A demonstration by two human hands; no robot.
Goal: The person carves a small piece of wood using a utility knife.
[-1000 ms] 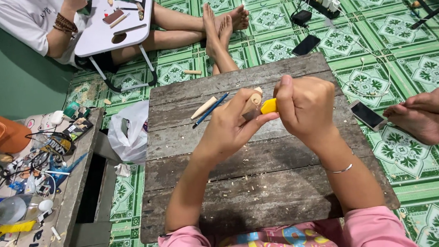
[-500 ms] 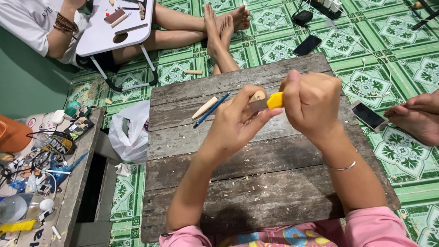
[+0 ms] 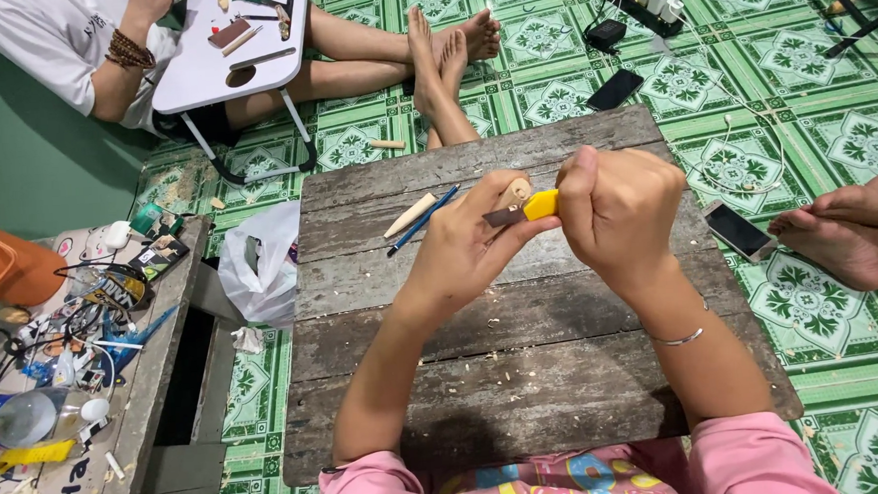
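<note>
The right hand [image 3: 617,208] is closed in a fist around a yellow-handled carving knife [image 3: 540,206], its short dark blade pointing left toward the small pale wooden piece [image 3: 518,189]. The left hand [image 3: 469,245] has its grip pressed together on that wooden piece, fingers curled behind it and the thumb lying close under the blade. Both are held in the air above the weathered grey plank surface [image 3: 523,323].

To carve well here, the cut should be shallow and short, the left thumb acting as a brace behind the blade rather than in its path, and the piece turned a little between strokes so the shape stays even. The wrists, kept close as they are, give control.

On the grey plank surface, left of the wooden piece, lie a tapered pale wood stick [image 3: 409,215] and a blue pencil [image 3: 424,219], touching or nearly so. Pale shavings [image 3: 495,359] are scattered on the planks nearer the person.

Most of the wooden piece is hidden inside the left fingers, so its shape cannot be told. The blade's edge and where it meets the wood are too small to make out, and the knife handle is mostly covered by the fist.
</note>
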